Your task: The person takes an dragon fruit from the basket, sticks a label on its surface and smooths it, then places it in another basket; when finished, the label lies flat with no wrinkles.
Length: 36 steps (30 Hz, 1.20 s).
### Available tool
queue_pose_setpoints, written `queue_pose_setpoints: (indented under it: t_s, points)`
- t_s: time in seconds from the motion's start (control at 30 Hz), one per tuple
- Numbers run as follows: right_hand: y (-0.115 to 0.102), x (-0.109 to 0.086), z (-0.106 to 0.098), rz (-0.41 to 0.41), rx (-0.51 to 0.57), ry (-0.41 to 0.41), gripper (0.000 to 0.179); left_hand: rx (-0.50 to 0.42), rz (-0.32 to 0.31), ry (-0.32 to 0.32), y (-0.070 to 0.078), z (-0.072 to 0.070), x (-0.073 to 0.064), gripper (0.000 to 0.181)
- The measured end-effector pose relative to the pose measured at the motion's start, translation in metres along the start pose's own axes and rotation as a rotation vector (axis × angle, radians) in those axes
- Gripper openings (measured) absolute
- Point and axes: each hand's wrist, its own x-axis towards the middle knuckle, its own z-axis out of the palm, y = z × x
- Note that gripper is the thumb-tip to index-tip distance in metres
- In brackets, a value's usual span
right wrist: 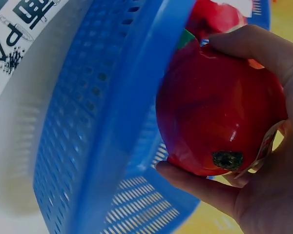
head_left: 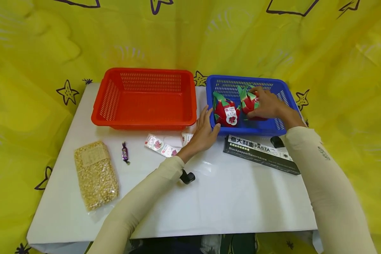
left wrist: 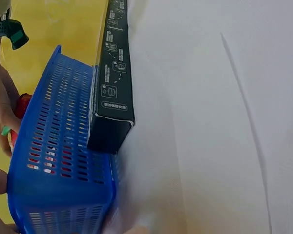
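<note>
My right hand (head_left: 266, 104) grips a red dragon fruit (right wrist: 219, 107) with green-tipped scales, over the right half of the blue basket (head_left: 251, 132). In the right wrist view, thumb and fingers curve round the fruit, its dark stem end toward the camera. A second dragon fruit (head_left: 222, 111) with a white label lies in the basket's left part. At the basket's front left corner is my left hand (head_left: 204, 134), its fingers extended against the rim. The left wrist view shows only part of that hand beside the basket wall (left wrist: 63, 146).
Left of the blue basket stands a red basket (head_left: 146, 125). A black pasta box (head_left: 260, 155) lies along the blue basket's front. Label strips (head_left: 160, 145), a purple-wrapped candy (head_left: 125, 153) and a bag of yellow kernels (head_left: 96, 176) lie on the white table (head_left: 235, 208).
</note>
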Motion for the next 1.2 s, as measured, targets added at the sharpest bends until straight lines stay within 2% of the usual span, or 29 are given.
queue_pose_setpoints:
  t_s: [0.17,0.3,0.43,0.7,0.9,1.2]
  points:
    - [0.010,0.015,0.010,0.011,0.008,-0.028,0.097,-0.018,0.015,-0.082,-0.004,-0.005,-0.001,0.075]
    - [0.021,0.017,0.020,0.040,0.032,-0.042,0.095,-0.046,0.042,-0.155,-0.008,-0.009,-0.002,0.078]
    - [0.027,0.018,0.028,0.047,0.054,-0.020,0.093,-0.049,0.053,-0.195,-0.009,-0.011,-0.004,0.079]
    - [0.028,0.021,0.031,-0.009,0.098,0.013,0.094,-0.009,0.048,-0.228,-0.008,-0.020,0.000,0.080]
    - [0.022,0.016,0.023,0.005,0.093,0.035,0.094,-0.011,0.053,-0.224,-0.006,-0.023,0.003,0.079]
    - [0.021,0.003,0.025,0.044,0.086,0.072,0.083,-0.024,0.017,-0.201,-0.003,-0.017,-0.002,0.079]
